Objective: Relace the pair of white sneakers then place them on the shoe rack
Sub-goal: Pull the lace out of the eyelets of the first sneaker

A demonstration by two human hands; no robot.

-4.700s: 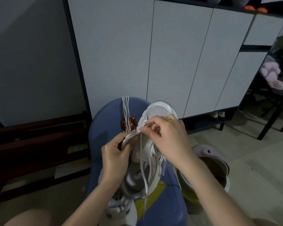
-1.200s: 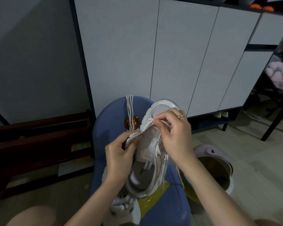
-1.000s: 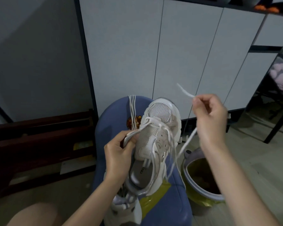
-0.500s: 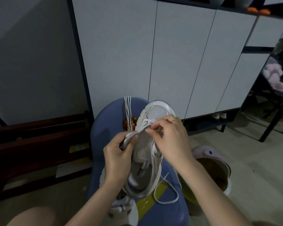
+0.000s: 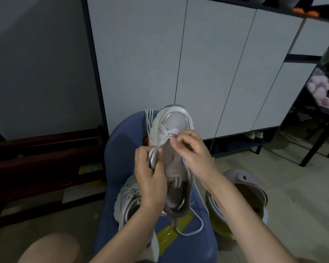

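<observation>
I hold a white mesh sneaker (image 5: 176,122) toe-away above a blue stool (image 5: 122,141). My left hand (image 5: 150,179) grips the sneaker's left side near the eyelets. My right hand (image 5: 190,149) pinches the white shoelace (image 5: 193,221) at the eyelets by the tongue; the lace's slack loops down onto the stool seat. The second white sneaker (image 5: 127,202) lies on the stool under my left forearm, partly hidden. A spare bundle of white lace (image 5: 148,118) lies at the stool's far edge.
A white-doored shoe cabinet (image 5: 198,63) stands just behind the stool, with an open low shelf (image 5: 241,143) holding shoes. A lilac bin with a yellow-green liner (image 5: 243,202) sits right of the stool. A dark wooden bench (image 5: 42,160) is at left, and black table legs (image 5: 315,149) at right.
A second ago my right hand pulled the lace far out to the right; it has come back to the eyelets. The sneaker has tilted a little more upright and the slack lies on the stool.
</observation>
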